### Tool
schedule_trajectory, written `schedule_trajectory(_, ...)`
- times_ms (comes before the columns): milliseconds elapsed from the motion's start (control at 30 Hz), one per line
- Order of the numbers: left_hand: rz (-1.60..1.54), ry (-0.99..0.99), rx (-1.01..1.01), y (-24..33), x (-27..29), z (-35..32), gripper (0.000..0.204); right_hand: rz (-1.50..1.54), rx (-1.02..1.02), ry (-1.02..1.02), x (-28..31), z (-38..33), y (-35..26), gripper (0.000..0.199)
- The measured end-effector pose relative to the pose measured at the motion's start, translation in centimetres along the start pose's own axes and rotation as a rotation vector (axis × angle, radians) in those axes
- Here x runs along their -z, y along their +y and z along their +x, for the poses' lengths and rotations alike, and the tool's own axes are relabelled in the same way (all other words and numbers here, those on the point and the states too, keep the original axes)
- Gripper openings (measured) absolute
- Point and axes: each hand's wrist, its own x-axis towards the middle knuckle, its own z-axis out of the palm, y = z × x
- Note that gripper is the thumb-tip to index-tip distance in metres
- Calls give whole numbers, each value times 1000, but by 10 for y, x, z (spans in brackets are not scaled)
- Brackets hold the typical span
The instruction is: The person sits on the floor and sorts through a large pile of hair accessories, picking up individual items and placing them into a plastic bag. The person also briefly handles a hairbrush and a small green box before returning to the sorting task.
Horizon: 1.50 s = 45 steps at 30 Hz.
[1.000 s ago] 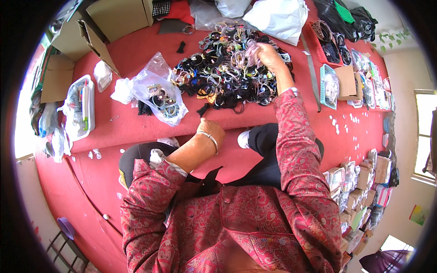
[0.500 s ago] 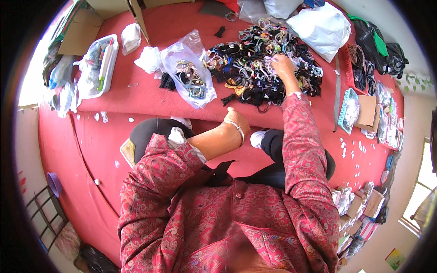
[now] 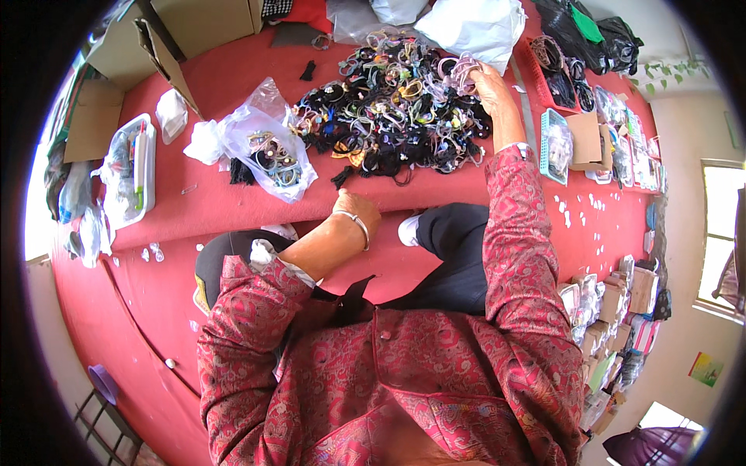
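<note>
A wide heap of hair ties, mostly black with many coloured loops and small charms, lies on the red cloth in front of me. At its far right edge my right hand has its fingers closed on a few pale lilac hair ties. Nearer to me, by the front edge of the raised cloth, my left hand is curled with the thumb up. Whatever it may hold is hidden. Left of the heap, a clear plastic bag with several hair ties lies open. A yellow bow shows at the heap's near side.
A white tray of bagged items stands at the left, near cardboard boxes. Behind the heap is a white bag. On the right are a red basket, a light-blue basket and a small cardboard box. White scraps litter the floor.
My right hand has moved from the heap's middle right to its far right edge, with lilac hair ties in its fingers. The whole view has shifted; the left hand stays curled.
</note>
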Motion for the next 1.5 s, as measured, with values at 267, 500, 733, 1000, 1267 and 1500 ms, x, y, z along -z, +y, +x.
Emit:
schedule_trajectory(267,14,-17,-16,-1,3,-6,19,149,-37,38,-27,13,5,12)
schedule_trajectory(500,40,-19,-1,-2,1,0,20,-872,-80,104,-41,64,110,23)
schedule_trajectory(733,16,-8,21,-5,-6,0,22,-989,86,-139,-100,10,110,26)
schedule_trajectory(1000,58,41,4,-2,-4,-6,21,-5,-110,-2,2,13,117,9)
schedule_trajectory(1267,71,37,8,1,-3,-2,19,-179,-34,-55,-21,-5,81,16)
schedule_trajectory(1500,39,-21,6,-4,-1,-3,21,-1196,203,-182,-106,-12,113,22)
